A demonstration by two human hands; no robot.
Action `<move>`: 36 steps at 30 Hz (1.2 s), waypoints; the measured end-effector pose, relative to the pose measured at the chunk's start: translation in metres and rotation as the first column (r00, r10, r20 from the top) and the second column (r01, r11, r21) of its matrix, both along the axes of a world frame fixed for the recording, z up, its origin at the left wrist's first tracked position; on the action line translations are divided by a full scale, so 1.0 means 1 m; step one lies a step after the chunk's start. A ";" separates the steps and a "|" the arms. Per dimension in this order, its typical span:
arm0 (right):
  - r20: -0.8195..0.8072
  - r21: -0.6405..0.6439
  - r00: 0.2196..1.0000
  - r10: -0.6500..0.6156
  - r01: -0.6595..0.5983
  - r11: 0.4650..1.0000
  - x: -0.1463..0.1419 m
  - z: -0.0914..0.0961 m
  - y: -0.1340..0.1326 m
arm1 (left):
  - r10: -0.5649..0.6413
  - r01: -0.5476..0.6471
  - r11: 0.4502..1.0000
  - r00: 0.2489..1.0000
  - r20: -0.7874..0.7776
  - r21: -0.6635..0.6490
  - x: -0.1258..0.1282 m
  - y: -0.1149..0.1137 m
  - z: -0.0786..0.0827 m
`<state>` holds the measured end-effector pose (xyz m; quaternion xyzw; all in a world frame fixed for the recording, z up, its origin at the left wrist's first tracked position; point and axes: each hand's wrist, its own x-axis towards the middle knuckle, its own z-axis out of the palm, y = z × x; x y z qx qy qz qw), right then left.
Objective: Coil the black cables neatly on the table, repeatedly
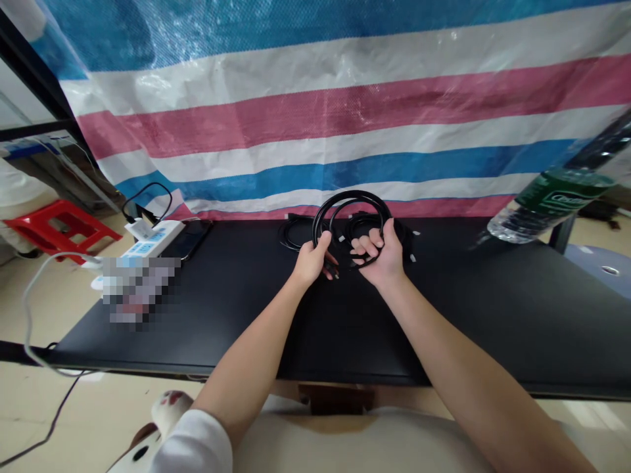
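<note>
A black cable [351, 200] is wound into round loops and held upright over the far middle of the black table [493, 315]. My left hand [311, 261] grips the loops at their lower left, fingers closed round them. My right hand [378, 257] is closed on the lower right side of the same coil, with the fingers curled through it. Another black cable coil [290, 235] lies flat on the table just behind and left of my hands.
A white power strip [152, 239] with a plugged-in cable and a dark phone [190, 240] lie at the table's far left. A green-labelled plastic bottle [547, 203] sits at the far right. A striped tarp [345, 118] hangs behind. A red stool [59, 226] stands on the floor at left.
</note>
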<state>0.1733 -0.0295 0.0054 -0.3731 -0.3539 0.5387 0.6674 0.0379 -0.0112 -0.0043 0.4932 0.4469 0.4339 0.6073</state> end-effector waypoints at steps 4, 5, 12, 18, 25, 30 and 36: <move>0.062 -0.043 0.998 0.013 -0.010 0.999 -0.004 -0.003 0.002 | 0.047 -0.048 0.998 0.997 0.054 0.032 -0.003 -0.004 0.005; 0.081 -0.052 0.997 -0.017 0.021 0.998 -0.005 -0.005 0.004 | 0.040 -0.041 0.998 0.998 0.040 0.043 -0.004 -0.005 0.006; 0.369 0.012 0.878 -0.305 0.324 0.946 -0.010 -0.016 0.010 | 0.269 -0.262 0.962 0.958 -0.099 0.073 -0.003 0.001 0.006; 0.658 0.183 0.654 -0.373 0.342 0.922 -0.018 -0.021 0.007 | 0.541 -0.493 0.833 0.821 -0.184 0.250 -0.012 0.009 0.006; 0.901 0.042 0.397 -0.173 0.318 0.947 -0.030 -0.014 0.016 | 0.619 -0.523 0.784 0.699 -0.358 0.334 -0.023 0.007 0.017; 0.979 -0.083 0.204 0.014 0.335 0.939 -0.044 0.006 0.028 | 0.610 -0.545 0.787 0.618 -0.496 0.289 -0.027 0.013 0.019; 0.972 -0.169 0.218 0.085 0.401 0.900 -0.061 0.016 0.051 | 0.514 -0.491 0.839 0.578 -0.633 0.233 -0.031 0.017 0.015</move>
